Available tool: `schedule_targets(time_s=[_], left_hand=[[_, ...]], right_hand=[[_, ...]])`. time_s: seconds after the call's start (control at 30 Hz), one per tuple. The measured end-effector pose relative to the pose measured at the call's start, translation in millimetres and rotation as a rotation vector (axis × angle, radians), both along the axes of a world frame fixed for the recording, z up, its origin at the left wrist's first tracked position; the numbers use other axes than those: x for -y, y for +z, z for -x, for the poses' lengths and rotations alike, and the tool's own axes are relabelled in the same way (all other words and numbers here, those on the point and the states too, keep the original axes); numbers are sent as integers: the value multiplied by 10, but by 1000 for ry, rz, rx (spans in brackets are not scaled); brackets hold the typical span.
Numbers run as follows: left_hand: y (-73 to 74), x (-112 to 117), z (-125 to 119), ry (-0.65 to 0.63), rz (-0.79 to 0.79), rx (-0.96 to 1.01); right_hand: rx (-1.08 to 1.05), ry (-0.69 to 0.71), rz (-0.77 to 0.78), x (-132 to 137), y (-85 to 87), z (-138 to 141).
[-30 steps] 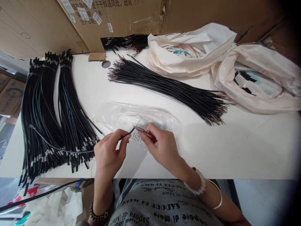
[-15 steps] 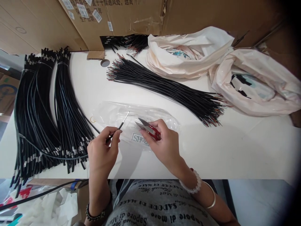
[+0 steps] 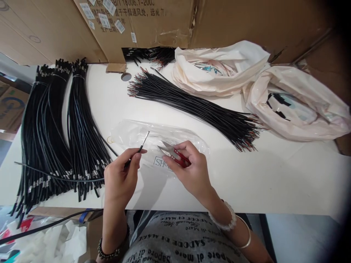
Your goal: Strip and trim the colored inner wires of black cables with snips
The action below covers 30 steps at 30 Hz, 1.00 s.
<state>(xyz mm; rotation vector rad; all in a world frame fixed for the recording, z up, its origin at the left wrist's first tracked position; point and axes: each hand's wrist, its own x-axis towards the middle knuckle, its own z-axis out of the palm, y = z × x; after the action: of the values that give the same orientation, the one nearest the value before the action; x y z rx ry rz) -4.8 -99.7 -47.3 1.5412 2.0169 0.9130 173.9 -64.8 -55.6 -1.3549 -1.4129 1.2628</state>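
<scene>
While the left hand (image 3: 120, 176) pinched a black cable (image 3: 143, 140) above the bench's (image 3: 274, 182) front edge, the right hand (image 3: 193, 172) gripped red snips (image 3: 173, 155), blades parted; steadying the tip looked wise.

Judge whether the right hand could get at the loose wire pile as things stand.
Probably yes: only a flat clear bag lies between right hand and wire pile, though it holds snips.

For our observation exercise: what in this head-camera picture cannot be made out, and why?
Head view only.
- Plastic bags: contents veiled by crumpled film.
- Cardboard box: its wall hides all but the cable ends inside.
- Clear bag label: right hand, holding snips, covers part of it.
- Wire in left hand: tip too small for detail.
</scene>
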Motion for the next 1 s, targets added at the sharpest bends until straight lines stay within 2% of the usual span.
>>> schedule_targets(time_s=[0.2, 0.33, 0.57, 0.73, 1.0], left_hand=[[53, 25, -48, -57, -51, 26], [68, 34, -76, -66, -60, 27], [65, 25, -113, -143, -102, 0], [40, 44, -139, -163, -162, -23], [46, 50, -149, -185, -175, -57]], right_hand=[[-254, 5, 204, -139, 119, 31], [-330, 50, 198, -209, 159, 71], [-381, 48, 230, -215, 159, 141], [-335, 118, 231, -234, 135, 136], [-322, 140, 205, -206, 134, 39]])
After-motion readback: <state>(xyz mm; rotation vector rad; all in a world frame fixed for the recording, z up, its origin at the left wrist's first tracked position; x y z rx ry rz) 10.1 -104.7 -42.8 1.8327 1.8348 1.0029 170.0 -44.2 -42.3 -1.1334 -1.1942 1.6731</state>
